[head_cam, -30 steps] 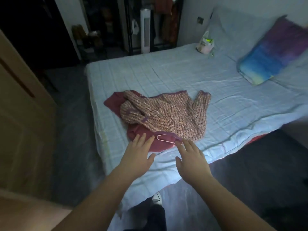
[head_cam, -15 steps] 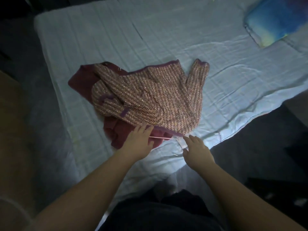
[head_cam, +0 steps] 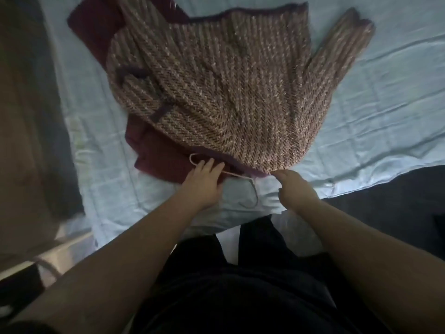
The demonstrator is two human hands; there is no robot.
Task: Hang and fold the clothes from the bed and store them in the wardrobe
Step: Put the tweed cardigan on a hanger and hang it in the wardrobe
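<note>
A pink-brown herringbone knitted sweater (head_cam: 228,88) lies spread on the light blue bed (head_cam: 385,112), on top of a maroon garment (head_cam: 161,160). A thin pale wire hanger (head_cam: 253,192) lies at the sweater's near hem, its hook pointing toward me. My left hand (head_cam: 204,184) rests with straight fingers on the hanger and the maroon cloth. My right hand (head_cam: 295,191) has its fingers curled at the sweater's lower hem and pinches the edge.
A brown wooden panel (head_cam: 26,121) stands close at the left of the bed. Dark floor (head_cam: 397,203) lies to the right of the bed's near corner. My dark trousers (head_cam: 236,285) press against the bed's edge.
I have leaned in closer over the bed. My left hand has slid onto the hanger, and my right hand has curled onto the sweater's hem.
</note>
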